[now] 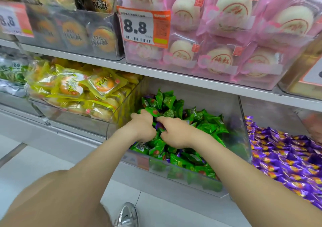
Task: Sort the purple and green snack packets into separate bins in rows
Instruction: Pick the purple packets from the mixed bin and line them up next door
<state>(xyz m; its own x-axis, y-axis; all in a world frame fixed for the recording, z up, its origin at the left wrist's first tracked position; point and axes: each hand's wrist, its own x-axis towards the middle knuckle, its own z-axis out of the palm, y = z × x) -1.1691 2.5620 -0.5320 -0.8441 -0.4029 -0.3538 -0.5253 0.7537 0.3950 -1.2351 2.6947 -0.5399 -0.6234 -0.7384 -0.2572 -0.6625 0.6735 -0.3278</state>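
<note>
Packets of green foil (209, 127) fill the clear middle bin (243, 130) on the lower shelf, and the purple packets (282, 157) lie in the next bin (271, 118) to my right. Both my hands are down in the green heap, close together. My left hand (142, 127) has its grip curled round a green packet (152, 112) at the top of the pile. My right hand (174, 136) is bent into the heap with the forefinger reaching forward, and I cannot tell whether that grip has anything in it.

I judge the step to be fishing out strays: bits of purple (158, 125) show between my hands and lower down. To do it well I should part the green with the left hand and hold it back. The right hand can then pinch one purple packet by its crimped end and lift it clear without dragging green along.

The held green packet lies with its long axis roughly side to side, along the shelf front. The rest point every way, so they need turning alike for rows.
</note>
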